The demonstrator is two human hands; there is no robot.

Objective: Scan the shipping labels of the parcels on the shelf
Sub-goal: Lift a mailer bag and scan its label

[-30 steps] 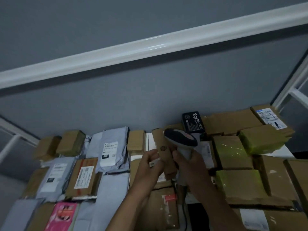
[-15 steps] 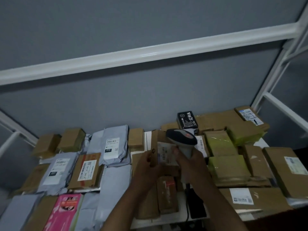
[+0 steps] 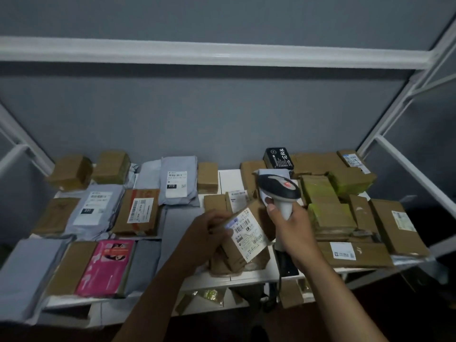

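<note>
My left hand (image 3: pixel 207 233) grips a small brown cardboard parcel (image 3: pixel 237 255) at its left side and tilts its white shipping label (image 3: pixel 248 230) up toward me. A bluish glow lies on the label's upper left corner. My right hand (image 3: pixel 288 224) is wrapped round the pale handle of a barcode scanner (image 3: pixel 277 187), whose dark head hangs just above and right of the label. The scanner's cable (image 3: pixel 280 280) drops past the shelf's front edge. Many more parcels lie on the white shelf (image 3: pixel 246 277).
Grey mailer bags (image 3: pixel 179 180), brown boxes with labels (image 3: pixel 140 211) and a pink packet (image 3: pixel 106 265) fill the left. Yellow-taped boxes (image 3: pixel 320 193), a black box (image 3: pixel 277 157) and labelled cartons (image 3: pixel 355 254) crowd the right. A white shelf rail (image 3: pixel 222 51) runs overhead; frame struts (image 3: pixel 404 97) stand at both sides.
The view has dropped and pulled back. My left hand has lifted the brown parcel nearer and turned its label up; the scanner has moved right, above the label.
</note>
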